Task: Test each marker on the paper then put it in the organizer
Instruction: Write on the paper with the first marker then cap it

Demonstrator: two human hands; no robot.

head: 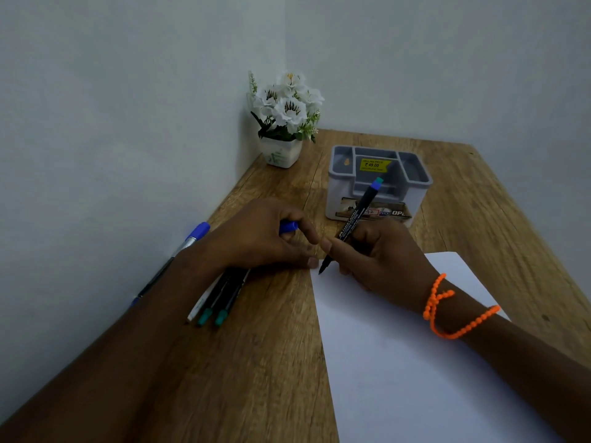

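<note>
Marker (pixel 355 223): light, stiff, slick barrel; right hand (pixel 380 257) fingers clamp it low near tip. Left hand (pixel 259 241) pinches blue cap (pixel 288 226).

My right hand (pixel 380 254) is curled in a writing grip, thumb and fingers pinching a pen (pixel 351 223), wrist low, forearm running in from the lower right. An orange bead band (pixel 447 310) loops that wrist. My left hand (pixel 259 239) lies knuckles up just beside it, fingers curled around a blue cap (pixel 287 226), fingertips nearly touching the right thumb. Left forearm stretches in from the lower left.
</note>
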